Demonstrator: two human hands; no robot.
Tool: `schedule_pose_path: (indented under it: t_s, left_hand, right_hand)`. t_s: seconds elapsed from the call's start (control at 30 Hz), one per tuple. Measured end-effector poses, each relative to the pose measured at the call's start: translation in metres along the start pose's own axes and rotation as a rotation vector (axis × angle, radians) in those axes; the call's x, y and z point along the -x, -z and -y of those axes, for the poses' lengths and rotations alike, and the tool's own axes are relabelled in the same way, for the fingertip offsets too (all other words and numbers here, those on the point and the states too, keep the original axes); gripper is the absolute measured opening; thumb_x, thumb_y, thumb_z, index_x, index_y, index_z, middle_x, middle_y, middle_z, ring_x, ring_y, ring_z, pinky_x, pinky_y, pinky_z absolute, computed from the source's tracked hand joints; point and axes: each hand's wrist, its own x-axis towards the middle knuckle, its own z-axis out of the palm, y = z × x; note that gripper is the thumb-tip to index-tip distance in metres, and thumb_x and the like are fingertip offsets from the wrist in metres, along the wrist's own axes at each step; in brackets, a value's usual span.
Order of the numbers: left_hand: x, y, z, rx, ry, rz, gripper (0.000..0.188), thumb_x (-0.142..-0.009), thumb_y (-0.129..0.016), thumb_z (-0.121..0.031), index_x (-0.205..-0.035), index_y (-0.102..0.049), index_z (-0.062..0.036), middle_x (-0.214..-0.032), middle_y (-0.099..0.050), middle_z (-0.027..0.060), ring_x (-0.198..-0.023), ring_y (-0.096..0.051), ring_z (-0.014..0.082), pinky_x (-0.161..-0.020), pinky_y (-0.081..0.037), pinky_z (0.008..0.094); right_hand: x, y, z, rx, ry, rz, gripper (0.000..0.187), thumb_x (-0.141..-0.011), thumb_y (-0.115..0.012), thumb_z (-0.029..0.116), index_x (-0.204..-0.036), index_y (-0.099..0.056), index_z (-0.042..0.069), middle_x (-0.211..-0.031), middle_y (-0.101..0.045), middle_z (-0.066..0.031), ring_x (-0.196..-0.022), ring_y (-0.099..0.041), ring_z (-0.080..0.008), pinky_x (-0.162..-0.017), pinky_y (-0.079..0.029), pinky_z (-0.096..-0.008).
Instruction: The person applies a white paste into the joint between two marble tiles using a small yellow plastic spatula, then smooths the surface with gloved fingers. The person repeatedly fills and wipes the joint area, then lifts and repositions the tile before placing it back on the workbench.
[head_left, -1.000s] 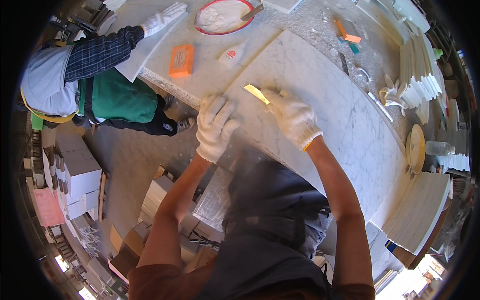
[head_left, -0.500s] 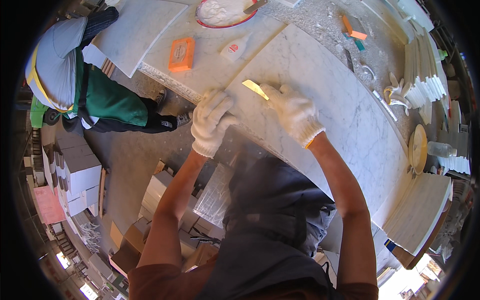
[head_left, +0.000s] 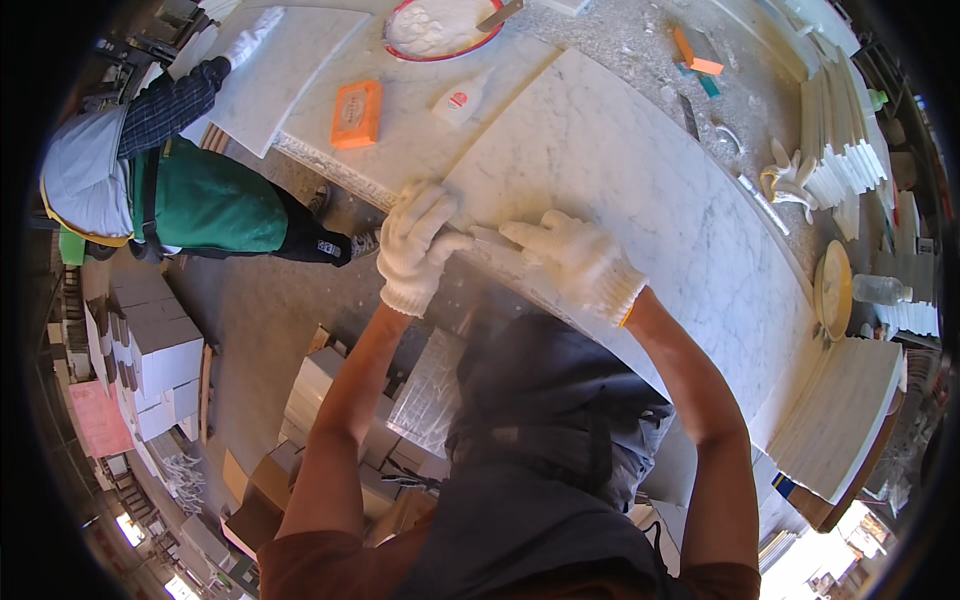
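Observation:
Both my hands wear white knit gloves. My right hand (head_left: 588, 262) grips a putty knife (head_left: 488, 236), its flat blade lying low at the front edge of the large grey-veined marble slab (head_left: 640, 190). The blade points left toward my left hand (head_left: 416, 248), near the seam with the neighbouring slab (head_left: 415, 105). My left hand is closed over the slabs' front edge by that seam, fingers bent on top and thumb toward the blade. On the left slab lie an orange box (head_left: 356, 114) and a white squeeze bottle (head_left: 462, 98).
A red-rimmed bowl of white paste (head_left: 440, 28) with a scraper stands at the back. Spare gloves (head_left: 788, 182), a yellow bowl (head_left: 833, 290), a clear bottle (head_left: 882, 290) and stacked slabs (head_left: 845, 420) are at right. At left a co-worker in a green apron (head_left: 210, 198) reaches over another slab.
My right hand has brought the putty knife down and left, from above the slab to its front edge. My left hand stays nearly still. The co-worker's gloved hand has come into view.

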Motion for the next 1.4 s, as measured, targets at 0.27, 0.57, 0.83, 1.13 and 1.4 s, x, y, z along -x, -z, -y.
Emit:
schedule_pose_path:
  t_s: [0.27,0.57,0.83,1.13,1.4]
  left_hand:
    - [-0.004,0.006,-0.002,-0.019,-0.005,0.037,0.059,-0.071,-0.091,-0.031,-0.121,-0.074,-0.004,-0.125,-0.074,0.0136,-0.117,-0.07,0.0396,-0.102,-0.057,0.0478]
    - [-0.007,0.005,-0.003,-0.055,0.004,0.047,0.058,-0.065,-0.09,-0.031,-0.113,-0.073,-0.0029,-0.113,-0.074,0.0137,-0.106,-0.07,0.0421,-0.091,-0.057,0.049]
    - [-0.005,0.007,-0.002,-0.037,0.014,0.071,0.058,-0.069,-0.09,-0.03,-0.115,-0.072,0.0004,-0.115,-0.074,0.0167,-0.107,-0.07,0.0413,-0.095,-0.057,0.0454]
    - [-0.007,0.007,-0.007,-0.058,0.003,0.055,0.06,-0.062,-0.091,-0.026,-0.113,-0.072,-0.0008,-0.114,-0.074,0.0152,-0.109,-0.07,0.0434,-0.093,-0.057,0.0498]
    - [-0.007,0.003,-0.003,-0.018,-0.013,0.023,0.062,-0.061,-0.092,-0.024,-0.114,-0.071,-0.0004,-0.116,-0.073,0.0159,-0.111,-0.069,0.0438,-0.095,-0.057,0.0502]
  right_hand:
    - [-0.021,-0.004,-0.031,-0.09,-0.329,0.143,0.038,-0.106,-0.061,0.011,-0.141,-0.072,0.019,-0.109,-0.072,-0.0118,-0.099,-0.074,-0.0275,-0.084,-0.058,-0.0379]
    - [-0.021,-0.009,-0.039,0.003,-0.187,0.088,0.036,-0.105,-0.062,0.01,-0.138,-0.073,0.017,-0.116,-0.071,-0.0122,-0.104,-0.074,-0.0251,-0.087,-0.059,-0.0387]
    - [-0.023,-0.005,-0.033,-0.056,-0.222,0.101,0.035,-0.103,-0.061,0.019,-0.137,-0.071,0.024,-0.127,-0.07,-0.0154,-0.115,-0.07,-0.0366,-0.097,-0.056,-0.0441]
    - [-0.029,-0.004,-0.028,0.094,-0.224,0.101,0.034,-0.106,-0.061,0.02,-0.138,-0.072,0.018,-0.112,-0.071,-0.014,-0.102,-0.073,-0.0311,-0.087,-0.058,-0.0398]
    - [-0.025,-0.01,-0.019,0.273,-0.285,0.186,0.037,-0.107,-0.059,0.025,-0.143,-0.068,0.022,-0.117,-0.069,-0.0182,-0.104,-0.072,-0.0388,-0.089,-0.057,-0.0447]
